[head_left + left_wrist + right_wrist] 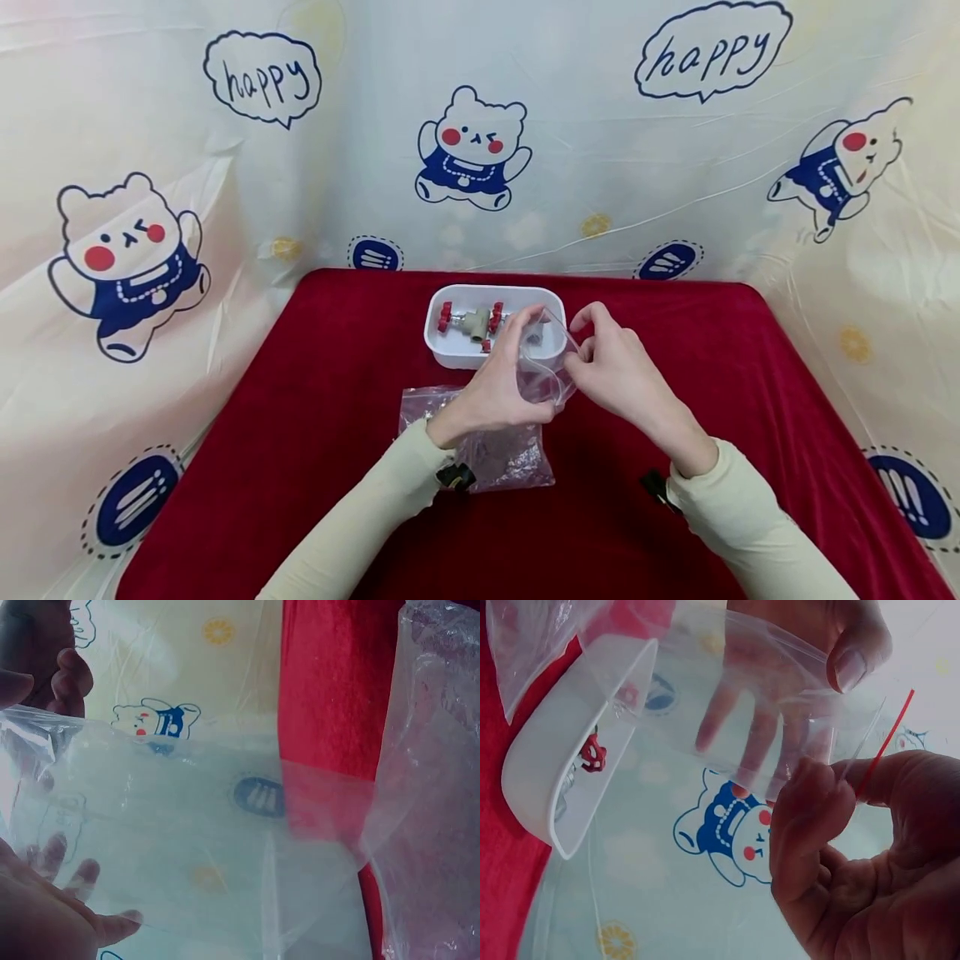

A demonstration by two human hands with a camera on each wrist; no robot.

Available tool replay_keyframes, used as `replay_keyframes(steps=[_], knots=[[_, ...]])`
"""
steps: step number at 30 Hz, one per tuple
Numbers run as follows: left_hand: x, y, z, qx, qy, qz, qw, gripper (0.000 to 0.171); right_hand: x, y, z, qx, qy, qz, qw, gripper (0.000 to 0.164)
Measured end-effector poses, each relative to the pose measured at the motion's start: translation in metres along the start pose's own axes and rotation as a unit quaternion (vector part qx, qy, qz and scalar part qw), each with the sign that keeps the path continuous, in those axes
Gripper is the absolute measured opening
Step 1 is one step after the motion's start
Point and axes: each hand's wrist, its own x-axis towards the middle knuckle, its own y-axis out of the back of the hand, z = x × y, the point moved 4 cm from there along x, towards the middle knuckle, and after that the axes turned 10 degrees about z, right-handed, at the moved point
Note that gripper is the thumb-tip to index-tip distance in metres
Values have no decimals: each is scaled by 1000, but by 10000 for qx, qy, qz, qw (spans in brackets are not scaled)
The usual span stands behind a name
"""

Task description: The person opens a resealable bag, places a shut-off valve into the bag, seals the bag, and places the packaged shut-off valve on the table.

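A clear plastic zip bag (542, 379) is held up between both hands, its mouth edge showing a red strip (889, 739) in the right wrist view. My left hand (497, 396) holds the bag with fingers and thumb spread wide around it. Through the film in the right wrist view, the left fingers (757, 735) show behind the bag. My right hand (618, 371) pinches the mouth edge near the red strip. In the left wrist view the bag (187, 847) hangs flat and see-through, with no contents visible.
Behind the hands stands a white tray (450, 361) with pipe valves (478, 323) that have red handles. A larger clear bag (517, 467) with shiny contents lies on the red cloth (330, 400), partly under my left forearm. A printed curtain (472, 242) surrounds the table.
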Motion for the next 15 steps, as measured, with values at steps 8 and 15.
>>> replay_keyframes(steps=[8, 15], knots=[[-3, -4, 4, 298, 46, 9, 9995, 136, 1, -2, -12, 2, 292, -168, 9994, 36], [-5, 3, -1, 132, 226, 186, 9995, 132, -8, 3, -28, -341, 1554, 611, 9854, 32]])
